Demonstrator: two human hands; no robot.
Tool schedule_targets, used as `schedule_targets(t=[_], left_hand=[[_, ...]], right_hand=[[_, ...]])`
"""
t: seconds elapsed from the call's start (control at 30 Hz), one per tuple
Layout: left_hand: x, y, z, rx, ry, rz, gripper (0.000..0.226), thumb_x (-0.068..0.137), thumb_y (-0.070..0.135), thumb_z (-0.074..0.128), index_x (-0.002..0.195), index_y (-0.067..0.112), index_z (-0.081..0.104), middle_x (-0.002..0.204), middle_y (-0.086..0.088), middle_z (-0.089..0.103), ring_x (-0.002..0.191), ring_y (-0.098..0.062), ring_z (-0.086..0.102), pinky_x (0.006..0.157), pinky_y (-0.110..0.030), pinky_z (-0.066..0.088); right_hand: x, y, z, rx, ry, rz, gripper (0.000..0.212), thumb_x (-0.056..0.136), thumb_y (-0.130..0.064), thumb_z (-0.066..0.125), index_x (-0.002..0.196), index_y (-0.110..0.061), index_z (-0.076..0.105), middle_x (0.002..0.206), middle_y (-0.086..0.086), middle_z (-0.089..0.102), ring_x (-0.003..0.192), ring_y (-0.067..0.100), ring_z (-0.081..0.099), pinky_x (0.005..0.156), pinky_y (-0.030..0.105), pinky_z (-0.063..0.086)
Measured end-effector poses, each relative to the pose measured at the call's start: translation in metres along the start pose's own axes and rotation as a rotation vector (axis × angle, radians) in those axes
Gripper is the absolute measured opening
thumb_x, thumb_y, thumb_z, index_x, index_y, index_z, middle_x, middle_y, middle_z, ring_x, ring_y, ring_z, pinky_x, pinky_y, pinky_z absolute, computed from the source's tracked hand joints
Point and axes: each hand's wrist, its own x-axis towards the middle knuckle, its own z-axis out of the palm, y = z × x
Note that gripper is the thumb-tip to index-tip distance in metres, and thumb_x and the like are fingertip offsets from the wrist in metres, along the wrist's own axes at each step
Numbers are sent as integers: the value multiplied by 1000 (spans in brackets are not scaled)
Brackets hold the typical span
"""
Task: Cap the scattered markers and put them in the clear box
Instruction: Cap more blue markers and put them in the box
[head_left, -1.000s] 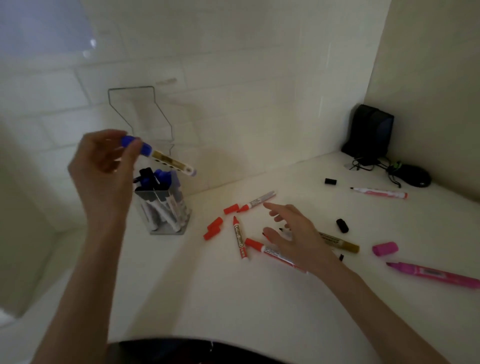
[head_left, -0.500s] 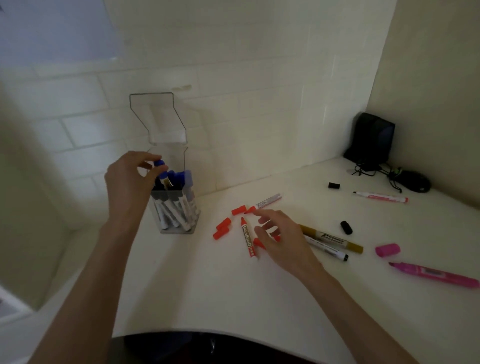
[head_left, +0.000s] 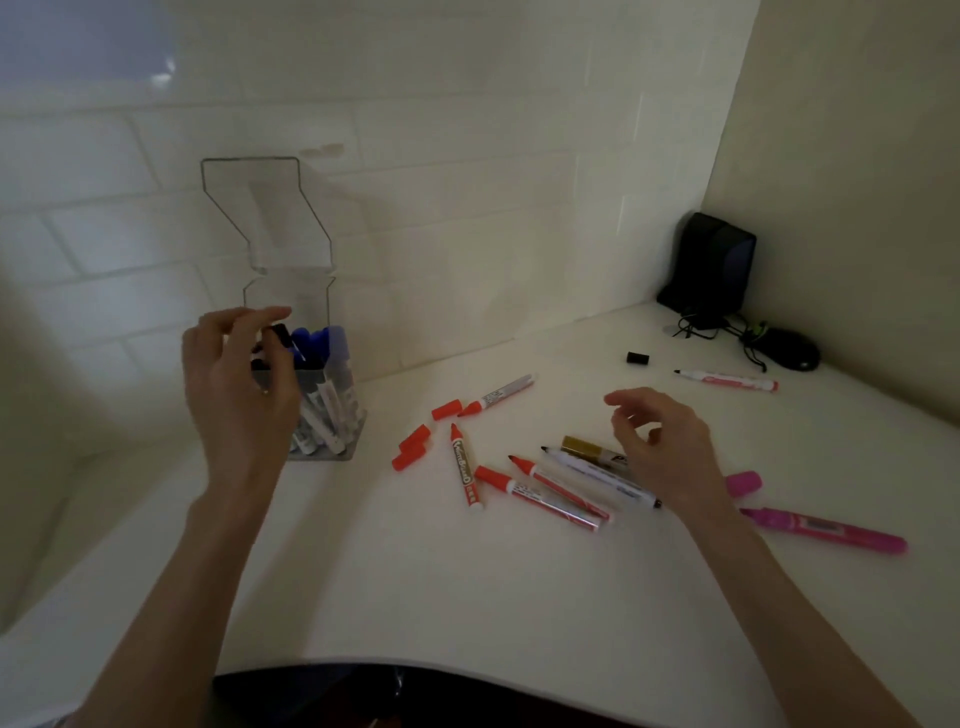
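Fingers (head_left: 270, 313) of the left hand (head_left: 234, 374) curl at the capped markers (head_left: 311, 343) standing in the clear box (head_left: 349, 384); whether they pinch one cannot be told. Fingers (head_left: 623, 400) of the right hand (head_left: 670, 452) hang loosely apart, holding nothing, over loose markers (head_left: 465, 467) scattered on the pale counter (head_left: 467, 597) below a white-tiled wall (head_left: 467, 208).

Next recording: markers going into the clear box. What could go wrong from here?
1. The left hand is at the marker tops in the tall, narrow clear box; a snag on withdrawal might tip it.
2. Uncapped red markers lie tips bare on the white table; the right hand, hovering close by, could roll one and smear ink.
3. The black cap lies far from the black-tipped marker, so it may be overlooked.
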Motion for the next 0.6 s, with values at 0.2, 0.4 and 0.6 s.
schedule_targets(t=[0.2, 0.4, 0.6], left_hand=[[-60, 61, 42, -196, -243, 166, 32, 89, -9, 60, 114, 10, 69, 105, -6, 65, 99, -20, 59, 90, -25, 44], [-91, 102, 88, -331, -543, 156, 34, 91, 2, 63, 114, 27, 69, 98, 13, 66, 94, -11, 61, 86, -35, 52], [-96, 113, 117, -279, -698, 122, 25, 96, 21, 65, 115, 37, 69, 108, 19, 66, 101, -6, 58, 93, -36, 52]], right_hand=[[-3, 37, -43, -241, -143, -40, 12, 88, -22, 71, 96, -32, 70, 88, -12, 64, 87, 9, 57, 80, 29, 44], [-7, 58, -63, -333, -154, -51, 11, 89, -32, 71, 99, -33, 73, 91, -15, 64, 92, 10, 52, 75, 18, 35], [-5, 62, -62, -340, -296, -116, 22, 82, -52, 71, 97, -36, 75, 90, -16, 64, 90, 11, 50, 81, 30, 42]])
